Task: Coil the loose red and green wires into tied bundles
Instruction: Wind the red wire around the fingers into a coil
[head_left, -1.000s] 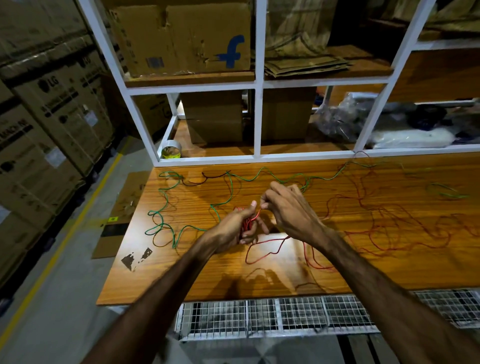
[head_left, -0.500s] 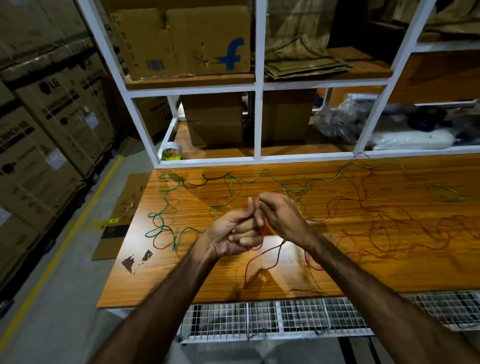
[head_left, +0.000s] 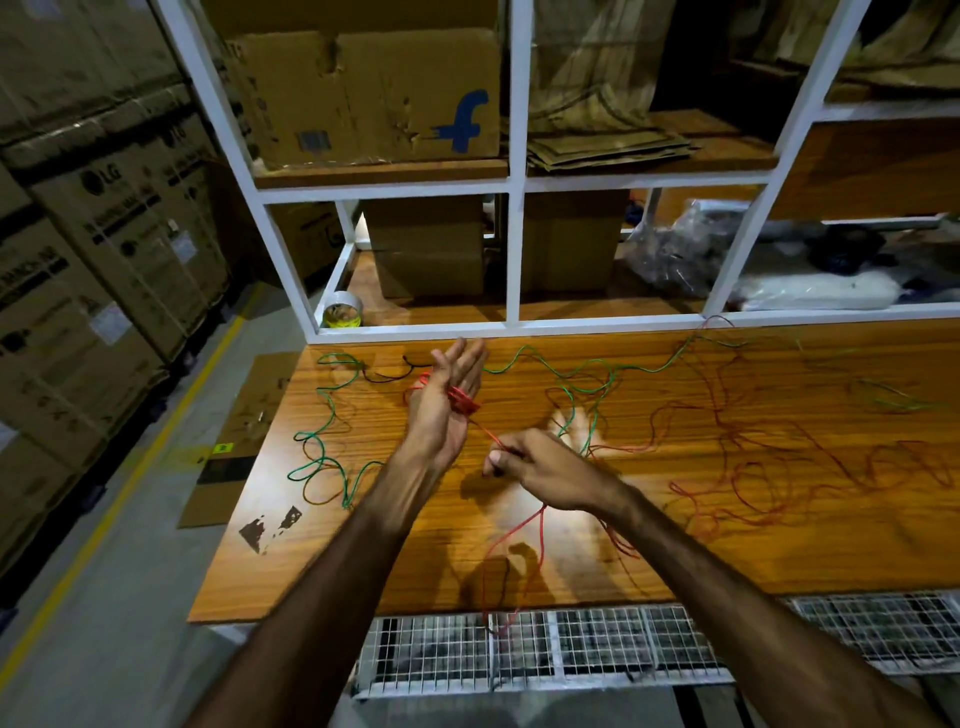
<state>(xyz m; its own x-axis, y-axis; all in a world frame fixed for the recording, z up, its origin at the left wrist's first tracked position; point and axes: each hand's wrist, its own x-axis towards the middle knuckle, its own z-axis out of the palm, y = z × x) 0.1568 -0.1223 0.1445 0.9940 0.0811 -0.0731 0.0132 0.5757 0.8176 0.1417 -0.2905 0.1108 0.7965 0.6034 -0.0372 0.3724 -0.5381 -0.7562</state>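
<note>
You are early in the job, by the look of the tabletop (head_left: 727, 545); only a few turns of red wire (head_left: 727, 452) sit wound as a small coil (head_left: 460, 399) around your left hand (head_left: 447, 410), and nothing here shows a finished, tied bundle. Most of the red wire lies loose in tangled loops across the right half of the tabletop, reaching toward its right edge; one slack loop hangs over the near edge in front of the wire mesh (head_left: 571, 649). The green wire (head_left: 322, 452) has not been gathered at all, I judge; it snakes along the far edge from the far-left corner, loops down the left side, and runs off toward the far-right corner. So the rest of the red winding, its tying, and the whole green bundle remain.

Your left hand is raised above the far-left part of the tabletop, fingers straight and spread, palm turned toward you; the coil wraps across the palm at the base of the fingers, so the hand serves as a former rather than a clamp. Your right hand (head_left: 540, 467) sits just beside and nearer you, its thumb and curled fingers pinching the red strand; a short taut length runs from that pinch up to the coil, and the free wire trails from under the hand toward the near edge.
</note>
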